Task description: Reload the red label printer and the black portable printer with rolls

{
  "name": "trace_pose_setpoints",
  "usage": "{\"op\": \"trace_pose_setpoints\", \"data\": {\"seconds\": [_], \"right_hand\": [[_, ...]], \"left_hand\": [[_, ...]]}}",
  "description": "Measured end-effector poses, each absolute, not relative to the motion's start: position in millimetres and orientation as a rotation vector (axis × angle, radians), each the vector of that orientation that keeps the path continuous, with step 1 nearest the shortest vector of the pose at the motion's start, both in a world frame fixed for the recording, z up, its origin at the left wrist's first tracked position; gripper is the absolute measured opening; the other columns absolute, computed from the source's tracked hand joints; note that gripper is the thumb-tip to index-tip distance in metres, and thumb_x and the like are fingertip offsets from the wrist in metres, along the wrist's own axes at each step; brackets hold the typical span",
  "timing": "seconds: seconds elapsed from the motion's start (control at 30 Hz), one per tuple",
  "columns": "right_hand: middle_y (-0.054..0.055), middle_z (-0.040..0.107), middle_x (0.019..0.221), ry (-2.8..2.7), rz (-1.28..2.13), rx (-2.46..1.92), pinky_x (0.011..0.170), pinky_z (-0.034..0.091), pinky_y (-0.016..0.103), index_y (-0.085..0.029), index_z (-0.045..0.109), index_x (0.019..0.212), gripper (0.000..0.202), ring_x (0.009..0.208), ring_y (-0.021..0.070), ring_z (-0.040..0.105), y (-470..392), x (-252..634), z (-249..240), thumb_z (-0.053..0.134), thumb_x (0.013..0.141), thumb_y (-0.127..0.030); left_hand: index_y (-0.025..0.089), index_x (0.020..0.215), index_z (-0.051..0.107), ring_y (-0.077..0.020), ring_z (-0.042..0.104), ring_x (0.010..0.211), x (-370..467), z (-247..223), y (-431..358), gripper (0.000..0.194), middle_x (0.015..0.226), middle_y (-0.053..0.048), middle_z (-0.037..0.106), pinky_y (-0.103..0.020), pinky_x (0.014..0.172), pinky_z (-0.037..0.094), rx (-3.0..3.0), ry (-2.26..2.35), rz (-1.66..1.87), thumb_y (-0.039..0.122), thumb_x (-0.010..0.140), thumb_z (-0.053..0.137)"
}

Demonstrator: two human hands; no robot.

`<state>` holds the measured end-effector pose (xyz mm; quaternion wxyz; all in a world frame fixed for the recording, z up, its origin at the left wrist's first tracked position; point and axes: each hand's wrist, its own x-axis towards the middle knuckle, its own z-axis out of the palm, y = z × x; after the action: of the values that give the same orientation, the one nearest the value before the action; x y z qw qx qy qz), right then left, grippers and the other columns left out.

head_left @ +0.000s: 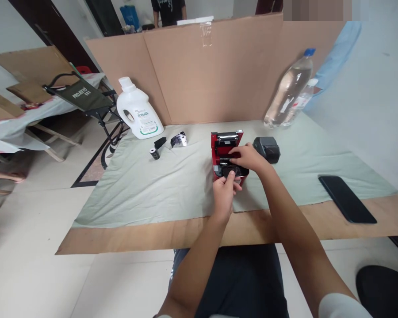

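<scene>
A pale green cloth (182,190) covers most of the wooden tabletop (135,238), leaving bare wood along the near edge. A cardboard screen (219,79) stands along the far edge. Toward the far left corner stands a white detergent jug (141,112), with a small paper roll (154,153), a black scrap (160,142) and a wrapped roll (179,139) nearer the middle. A red printer (214,154), lid raised, sits centrally, a black case (267,149) just right of it. Two plastic bottles (290,90) stand near the far right corner; a smartphone (347,198) straddles the cloth's near border toward the right edge.

A boxy red-and-black device (223,151) sits on the pale green cloth (185,185), its lid (227,138) raised at the far side.
</scene>
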<state>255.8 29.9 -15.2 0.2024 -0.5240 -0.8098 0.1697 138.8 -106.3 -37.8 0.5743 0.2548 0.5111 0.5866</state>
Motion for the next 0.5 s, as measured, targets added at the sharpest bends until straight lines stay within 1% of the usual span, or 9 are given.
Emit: {"op": "trace_pose_setpoints", "data": {"seconds": [0.07,0.1,0.17,0.23,0.3,0.33,0.4,0.47,0.5], "right_hand": [[0.008,0.076,0.087,-1.939,0.519,-1.442,0.094,0.05,0.043,-0.021,0.075,0.089,0.021,0.095,0.028,0.062,28,263,-21,0.064,0.084,-0.037],[0.008,0.076,0.091,-1.758,0.533,-1.424,0.093,0.051,0.042,-0.021,0.074,0.09,0.024,0.093,0.0264,0.064,28,266,-25,0.06,0.086,-0.041],[0.01,0.075,0.113,-1.507,0.613,-1.336,0.09,0.054,0.04,-0.022,0.07,0.109,0.035,0.1,0.0253,0.067,32,271,-31,0.056,0.089,-0.047],[0.01,0.066,0.14,-1.467,0.767,-1.202,0.09,0.055,0.039,-0.027,0.057,0.138,0.054,0.117,0.0253,0.065,39,271,-38,0.054,0.091,-0.054],[0.009,0.057,0.152,-1.501,0.883,-1.126,0.091,0.057,0.037,-0.033,0.043,0.152,0.064,0.128,0.0245,0.061,44,268,-43,0.048,0.094,-0.059],[0.008,0.056,0.151,-1.506,0.894,-1.119,0.092,0.056,0.037,-0.034,0.041,0.153,0.064,0.13,0.0239,0.06,45,266,-45,0.045,0.095,-0.061],[0.008,0.06,0.142,-1.5,0.864,-1.109,0.096,0.055,0.037,-0.032,0.051,0.144,0.056,0.128,0.0232,0.061,44,263,-49,0.041,0.097,-0.062],[0.008,0.063,0.13,-1.508,0.807,-1.08,0.1,0.053,0.038,-0.028,0.065,0.12,0.044,0.125,0.0238,0.061,37,262,-53,0.044,0.096,-0.057],[0.008,0.063,0.128,-1.519,0.785,-1.062,0.102,0.053,0.039,-0.026,0.067,0.11,0.036,0.126,0.0246,0.06,32,262,-55,0.048,0.094,-0.052]], "left_hand": [[0.018,0.066,0.069,-0.0095,0.042,0.045,138,-41,-106,0.051,0.052,-0.003,0.06,-0.027,0.05,0.029,0.633,1.218,1.371,0.067,0.08,0.073],[0.019,0.063,0.067,-0.0094,0.04,0.045,138,-42,-107,0.053,0.052,-0.004,0.061,-0.027,0.05,0.028,0.653,1.228,1.369,0.069,0.079,0.072],[0.02,0.059,0.065,-0.0093,0.038,0.045,138,-42,-108,0.056,0.053,-0.005,0.063,-0.028,0.049,0.028,0.696,1.24,1.37,0.072,0.078,0.072],[0.021,0.059,0.065,-0.0097,0.037,0.044,138,-40,-109,0.058,0.053,-0.004,0.062,-0.029,0.05,0.028,0.73,1.241,1.377,0.075,0.078,0.07],[0.021,0.063,0.069,-0.0101,0.037,0.044,139,-38,-110,0.058,0.052,-0.003,0.061,-0.03,0.049,0.029,0.747,1.235,1.373,0.078,0.079,0.068],[0.022,0.065,0.07,-0.0104,0.037,0.044,139,-37,-111,0.058,0.051,-0.003,0.06,-0.03,0.049,0.029,0.753,1.232,1.365,0.078,0.079,0.067],[0.022,0.065,0.071,-0.0109,0.037,0.044,139,-35,-114,0.057,0.05,-0.002,0.059,-0.03,0.05,0.03,0.768,1.229,1.349,0.077,0.081,0.066],[0.023,0.06,0.067,-0.012,0.042,0.046,139,-35,-118,0.057,0.05,-0.003,0.059,-0.03,0.051,0.033,0.792,1.233,1.349,0.074,0.083,0.066],[0.023,0.057,0.065,-0.0128,0.045,0.048,138,-34,-120,0.057,0.05,-0.003,0.06,-0.03,0.052,0.034,0.807,1.236,1.355,0.073,0.084,0.065]]}}
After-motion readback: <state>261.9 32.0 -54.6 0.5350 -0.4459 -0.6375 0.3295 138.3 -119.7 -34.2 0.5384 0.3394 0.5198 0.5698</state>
